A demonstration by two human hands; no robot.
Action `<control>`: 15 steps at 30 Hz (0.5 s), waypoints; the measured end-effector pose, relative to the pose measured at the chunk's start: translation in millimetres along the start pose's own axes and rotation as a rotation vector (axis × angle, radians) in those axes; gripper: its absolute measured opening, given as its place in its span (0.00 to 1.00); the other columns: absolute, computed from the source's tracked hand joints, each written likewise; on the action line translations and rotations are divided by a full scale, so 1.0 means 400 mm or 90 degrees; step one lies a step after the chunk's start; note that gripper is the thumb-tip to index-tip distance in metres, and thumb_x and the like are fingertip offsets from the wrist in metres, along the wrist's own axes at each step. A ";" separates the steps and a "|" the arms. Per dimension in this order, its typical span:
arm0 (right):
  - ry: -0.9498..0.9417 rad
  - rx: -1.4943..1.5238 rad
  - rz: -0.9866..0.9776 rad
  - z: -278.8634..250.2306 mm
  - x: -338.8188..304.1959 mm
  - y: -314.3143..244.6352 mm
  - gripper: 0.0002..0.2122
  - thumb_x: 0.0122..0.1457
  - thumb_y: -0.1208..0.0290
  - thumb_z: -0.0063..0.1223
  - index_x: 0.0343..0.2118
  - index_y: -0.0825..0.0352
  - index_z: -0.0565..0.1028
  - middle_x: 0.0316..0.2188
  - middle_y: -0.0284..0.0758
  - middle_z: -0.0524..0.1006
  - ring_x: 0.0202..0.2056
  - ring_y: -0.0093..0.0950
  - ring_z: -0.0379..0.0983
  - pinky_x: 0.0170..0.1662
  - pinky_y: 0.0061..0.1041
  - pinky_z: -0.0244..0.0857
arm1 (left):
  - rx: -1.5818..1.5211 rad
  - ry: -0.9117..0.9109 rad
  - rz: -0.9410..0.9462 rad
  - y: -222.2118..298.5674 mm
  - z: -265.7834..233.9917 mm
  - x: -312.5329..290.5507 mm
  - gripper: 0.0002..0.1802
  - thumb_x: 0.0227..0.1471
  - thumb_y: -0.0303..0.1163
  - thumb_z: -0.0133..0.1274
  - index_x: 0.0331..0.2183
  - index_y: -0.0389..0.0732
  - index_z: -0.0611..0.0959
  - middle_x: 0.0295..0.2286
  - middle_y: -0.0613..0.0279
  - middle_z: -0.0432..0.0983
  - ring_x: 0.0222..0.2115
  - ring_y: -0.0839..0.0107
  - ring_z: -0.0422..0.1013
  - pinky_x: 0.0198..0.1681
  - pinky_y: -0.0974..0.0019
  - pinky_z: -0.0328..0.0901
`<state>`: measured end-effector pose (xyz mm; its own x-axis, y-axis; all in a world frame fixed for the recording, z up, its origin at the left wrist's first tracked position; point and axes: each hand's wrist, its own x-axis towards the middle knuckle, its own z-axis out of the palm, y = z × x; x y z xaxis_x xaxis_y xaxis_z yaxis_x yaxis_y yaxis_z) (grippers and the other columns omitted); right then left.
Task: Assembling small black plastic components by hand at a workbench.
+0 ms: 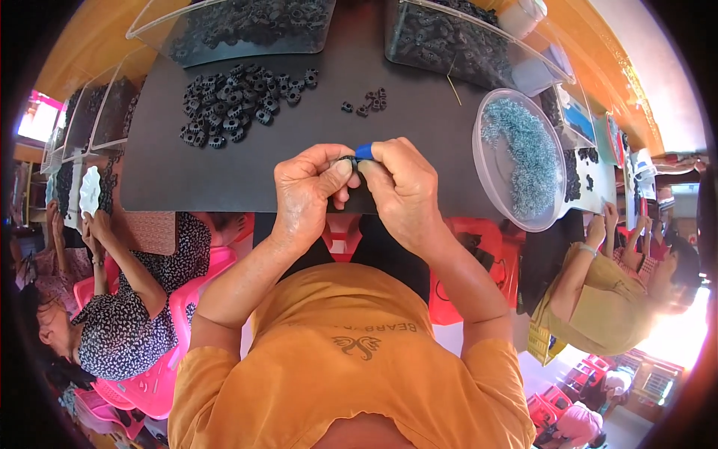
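Close together over the table's near edge, both my hands work at one small black plastic part (348,159). My left hand (305,183) is closed, pinching the part between thumb and fingers. Pressed against its right side is my right hand (405,183), also closed. Something blue (364,152) shows at the right fingertips; whether it is a finger cover or a small tool, I cannot tell. Most of the part is hidden by the fingers. Beyond my hands lie a few loose black parts (372,100), with a larger heap of similar black parts (235,105) to their left.
A round clear tray (479,153) of tiny pale-blue pieces (523,153) sits at the right. Clear bins of black parts (250,34) (456,45) stand along the back of the dark table (419,112). A thin yellowish stick (455,90) lies near the right bin. People sit on both sides.
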<state>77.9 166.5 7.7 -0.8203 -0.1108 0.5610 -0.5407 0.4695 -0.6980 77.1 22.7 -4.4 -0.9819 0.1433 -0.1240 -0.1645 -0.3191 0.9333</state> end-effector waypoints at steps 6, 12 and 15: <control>0.004 0.042 0.131 -0.028 -0.021 0.011 0.12 0.55 0.84 0.50 0.43 0.72 0.72 0.31 0.34 0.75 0.32 0.19 0.72 0.37 0.18 0.66 | 0.186 -0.044 0.000 0.061 -0.031 0.027 0.07 0.51 0.25 0.54 0.34 0.33 0.80 0.23 0.65 0.75 0.18 0.83 0.64 0.20 0.78 0.60; 0.051 0.148 0.226 -0.036 -0.061 0.066 0.08 0.52 0.83 0.53 0.36 0.72 0.72 0.27 0.38 0.74 0.26 0.23 0.71 0.31 0.22 0.65 | 0.992 -0.285 0.456 0.094 -0.067 0.108 0.06 0.38 0.23 0.53 0.25 0.35 0.76 0.21 0.55 0.70 0.24 0.59 0.70 0.27 0.63 0.65; 0.054 0.149 0.248 -0.043 -0.064 0.066 0.07 0.52 0.83 0.53 0.35 0.73 0.73 0.26 0.37 0.73 0.26 0.23 0.71 0.30 0.21 0.64 | 1.079 -0.352 0.543 0.097 -0.030 0.106 0.06 0.35 0.25 0.52 0.22 0.36 0.73 0.20 0.58 0.66 0.25 0.61 0.69 0.26 0.62 0.65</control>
<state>87.8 196.7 -17.6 -0.9579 0.1116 0.2644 -0.2305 0.2497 -0.9405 27.8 5.0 22.6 -0.5570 0.7951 0.2400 0.8232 0.5667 0.0334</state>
